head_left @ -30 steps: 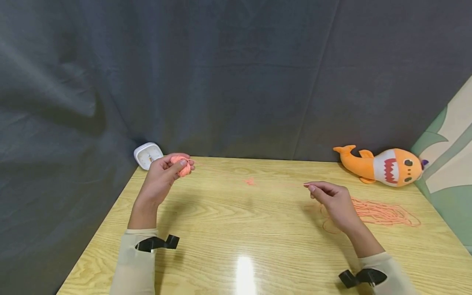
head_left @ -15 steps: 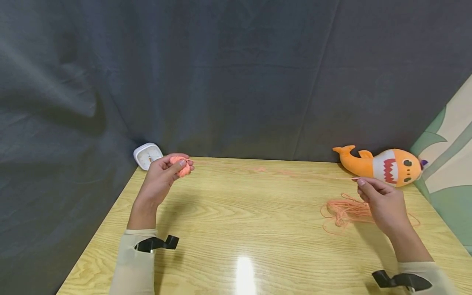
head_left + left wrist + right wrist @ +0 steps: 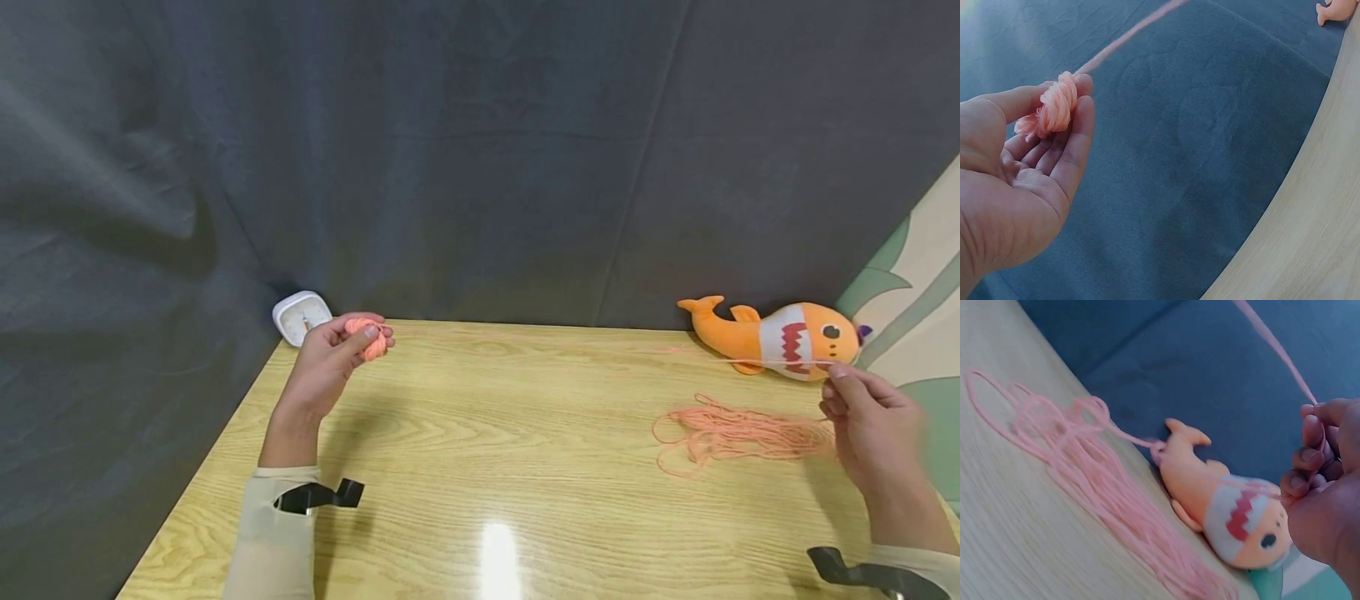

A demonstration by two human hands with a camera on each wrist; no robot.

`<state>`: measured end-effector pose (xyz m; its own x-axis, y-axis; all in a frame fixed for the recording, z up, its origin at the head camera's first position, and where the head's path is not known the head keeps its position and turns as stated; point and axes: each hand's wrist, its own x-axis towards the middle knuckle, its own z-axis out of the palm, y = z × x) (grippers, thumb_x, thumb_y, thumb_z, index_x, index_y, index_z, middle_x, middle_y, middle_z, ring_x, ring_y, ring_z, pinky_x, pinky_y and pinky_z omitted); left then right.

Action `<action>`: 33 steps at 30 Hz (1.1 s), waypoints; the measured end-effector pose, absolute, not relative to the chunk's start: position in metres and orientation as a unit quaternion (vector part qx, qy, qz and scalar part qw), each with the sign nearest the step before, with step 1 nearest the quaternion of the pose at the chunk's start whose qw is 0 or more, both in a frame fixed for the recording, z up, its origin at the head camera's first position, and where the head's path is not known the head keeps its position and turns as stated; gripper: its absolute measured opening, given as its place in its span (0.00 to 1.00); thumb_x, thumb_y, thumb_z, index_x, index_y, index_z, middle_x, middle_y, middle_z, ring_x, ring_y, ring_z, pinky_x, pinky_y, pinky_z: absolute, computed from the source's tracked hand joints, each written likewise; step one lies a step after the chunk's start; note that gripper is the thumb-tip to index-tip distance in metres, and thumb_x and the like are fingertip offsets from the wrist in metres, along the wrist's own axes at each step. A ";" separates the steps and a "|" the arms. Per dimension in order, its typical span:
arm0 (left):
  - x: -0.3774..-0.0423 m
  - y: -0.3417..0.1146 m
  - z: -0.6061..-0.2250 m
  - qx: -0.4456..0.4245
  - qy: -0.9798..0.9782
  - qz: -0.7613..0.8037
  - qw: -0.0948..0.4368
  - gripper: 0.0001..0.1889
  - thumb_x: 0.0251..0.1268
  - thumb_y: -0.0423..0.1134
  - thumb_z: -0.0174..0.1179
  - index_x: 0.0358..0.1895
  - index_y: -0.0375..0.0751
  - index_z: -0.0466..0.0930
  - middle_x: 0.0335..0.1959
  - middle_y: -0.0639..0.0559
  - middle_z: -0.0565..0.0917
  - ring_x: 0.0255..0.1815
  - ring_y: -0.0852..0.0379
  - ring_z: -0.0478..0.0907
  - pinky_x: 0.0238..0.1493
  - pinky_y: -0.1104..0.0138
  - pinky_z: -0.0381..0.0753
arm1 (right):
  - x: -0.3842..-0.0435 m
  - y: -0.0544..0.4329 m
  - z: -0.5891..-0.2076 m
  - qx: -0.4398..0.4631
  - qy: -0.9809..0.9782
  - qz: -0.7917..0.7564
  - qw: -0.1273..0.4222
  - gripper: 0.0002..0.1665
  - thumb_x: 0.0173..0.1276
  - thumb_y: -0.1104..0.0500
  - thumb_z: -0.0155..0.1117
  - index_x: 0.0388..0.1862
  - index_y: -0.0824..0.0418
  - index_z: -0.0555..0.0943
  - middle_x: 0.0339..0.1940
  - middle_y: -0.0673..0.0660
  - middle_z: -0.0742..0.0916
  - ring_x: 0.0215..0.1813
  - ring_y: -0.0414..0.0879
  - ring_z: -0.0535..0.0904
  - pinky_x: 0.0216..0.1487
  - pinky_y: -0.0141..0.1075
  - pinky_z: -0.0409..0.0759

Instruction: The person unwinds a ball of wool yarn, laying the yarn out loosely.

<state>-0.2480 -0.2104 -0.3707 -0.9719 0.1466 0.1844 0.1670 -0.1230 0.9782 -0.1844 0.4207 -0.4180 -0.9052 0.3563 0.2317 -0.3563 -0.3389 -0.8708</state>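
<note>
My left hand (image 3: pixel 324 371), at the table's far left, grips a small wound ball of coral yarn (image 3: pixel 363 343) between thumb and fingers. One taut strand (image 3: pixel 1129 36) leaves the ball's top in the left wrist view. Far to the right, my right hand (image 3: pixel 873 421) pinches that yarn strand (image 3: pixel 1277 349) between thumb and forefinger, fingers curled. Below and left of it lies a loose heap of coral yarn (image 3: pixel 738 433) on the table. A trailing length with a small tangle (image 3: pixel 1157 450) runs from the heap to the right hand in the right wrist view.
An orange plush shark (image 3: pixel 731 337) with a white belly lies at the table's back right, behind the strand. A white dial clock or gauge (image 3: pixel 302 317) stands at the back left corner. Dark cloth (image 3: pixel 480 167) hangs along the back and left of the wooden table (image 3: pixel 465 450).
My right hand has swept far to the right, past the yarn heap, drawing the strand out longer and uncovering the heap. The left hand with the ball stays in place.
</note>
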 end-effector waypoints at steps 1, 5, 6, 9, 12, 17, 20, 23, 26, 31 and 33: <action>-0.248 -0.210 -0.371 -0.119 -0.662 -0.740 0.008 0.11 0.77 0.32 0.58 0.55 0.31 0.79 0.42 0.57 0.90 0.44 0.62 0.88 0.51 0.72 0.86 | -0.184 0.425 -0.420 -0.007 -0.531 0.815 0.231 0.10 0.76 0.69 0.60 0.41 0.69 0.88 0.28 0.52 0.87 0.27 0.42 0.72 0.27 0.33 0.65; -0.248 -0.211 -0.371 -0.124 -0.664 -0.738 0.013 0.06 0.77 0.32 0.59 0.50 0.43 0.82 0.42 0.58 0.90 0.43 0.63 0.88 0.50 0.72 0.86 | -0.181 0.441 -0.427 -0.050 -0.528 0.809 0.252 0.09 0.76 0.67 0.61 0.40 0.67 0.89 0.27 0.51 0.86 0.28 0.41 0.72 0.27 0.30 0.68; -0.248 -0.211 -0.371 -0.124 -0.664 -0.737 0.014 0.06 0.77 0.32 0.59 0.50 0.43 0.82 0.42 0.58 0.90 0.43 0.63 0.88 0.50 0.72 0.86 | -0.180 0.445 -0.429 -0.063 -0.530 0.806 0.254 0.09 0.76 0.66 0.61 0.41 0.66 0.89 0.28 0.50 0.85 0.29 0.41 0.72 0.27 0.29 0.68; -0.248 -0.211 -0.372 -0.121 -0.664 -0.738 0.014 0.06 0.77 0.32 0.59 0.50 0.44 0.82 0.42 0.58 0.90 0.44 0.63 0.89 0.51 0.72 0.86 | -0.177 0.454 -0.436 -0.111 -0.534 0.795 0.265 0.10 0.78 0.62 0.61 0.42 0.62 0.89 0.28 0.49 0.84 0.30 0.40 0.71 0.27 0.29 0.67; -0.248 -0.212 -0.372 -0.117 -0.664 -0.738 0.013 0.06 0.76 0.33 0.59 0.50 0.42 0.82 0.42 0.58 0.90 0.44 0.63 0.89 0.51 0.72 0.86 | -0.176 0.461 -0.443 -0.157 -0.528 0.788 0.277 0.11 0.79 0.61 0.60 0.41 0.59 0.89 0.26 0.48 0.82 0.29 0.39 0.68 0.26 0.30 0.62; -0.249 -0.211 -0.372 -0.119 -0.666 -0.736 0.011 0.10 0.76 0.33 0.60 0.54 0.33 0.80 0.42 0.58 0.90 0.44 0.62 0.89 0.51 0.72 0.86 | -0.174 0.470 -0.455 -0.190 -0.515 0.788 0.278 0.16 0.80 0.62 0.55 0.36 0.57 0.89 0.24 0.48 0.81 0.27 0.38 0.70 0.24 0.29 0.62; -0.250 -0.209 -0.373 -0.122 -0.671 -0.732 0.006 0.13 0.77 0.32 0.59 0.56 0.26 0.77 0.41 0.58 0.90 0.43 0.62 0.89 0.50 0.72 0.86 | -0.174 0.472 -0.460 -0.198 -0.541 0.778 0.252 0.16 0.80 0.61 0.56 0.35 0.55 0.89 0.25 0.46 0.84 0.27 0.36 0.74 0.23 0.26 0.70; -0.251 -0.204 -0.375 -0.118 -0.683 -0.721 -0.006 0.15 0.77 0.33 0.59 0.58 0.25 0.77 0.41 0.58 0.90 0.43 0.63 0.89 0.50 0.72 0.86 | -0.178 0.470 -0.464 -0.220 -0.591 0.747 0.209 0.17 0.79 0.59 0.58 0.32 0.49 0.90 0.24 0.42 0.87 0.26 0.33 0.79 0.24 0.24 0.77; -0.252 -0.199 -0.378 -0.116 -0.697 -0.707 -0.022 0.16 0.77 0.34 0.59 0.59 0.26 0.77 0.42 0.58 0.90 0.44 0.63 0.88 0.51 0.72 0.86 | -0.183 0.466 -0.466 -0.244 -0.638 0.711 0.168 0.18 0.79 0.59 0.59 0.31 0.44 0.89 0.24 0.36 0.88 0.26 0.29 0.82 0.25 0.23 0.80; -0.253 -0.190 -0.381 -0.116 -0.704 -0.700 -0.038 0.16 0.76 0.34 0.60 0.60 0.27 0.77 0.42 0.59 0.90 0.45 0.63 0.88 0.50 0.72 0.86 | -0.185 0.460 -0.469 -0.259 -0.679 0.671 0.147 0.15 0.80 0.59 0.57 0.38 0.41 0.87 0.27 0.29 0.87 0.30 0.24 0.82 0.29 0.18 0.78; -0.253 -0.187 -0.382 -0.117 -0.704 -0.699 -0.041 0.16 0.76 0.34 0.60 0.60 0.27 0.77 0.42 0.59 0.90 0.45 0.63 0.88 0.49 0.72 0.86 | -0.183 0.458 -0.467 -0.254 -0.696 0.655 0.150 0.12 0.80 0.56 0.57 0.44 0.41 0.86 0.30 0.27 0.86 0.34 0.22 0.80 0.36 0.15 0.78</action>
<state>-0.2527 -0.1871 -0.3818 -0.9693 0.2217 0.1064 0.1081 -0.0047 0.9941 -0.1830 0.4583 -0.4673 -0.8264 0.5493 -0.1238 0.1566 0.0130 -0.9876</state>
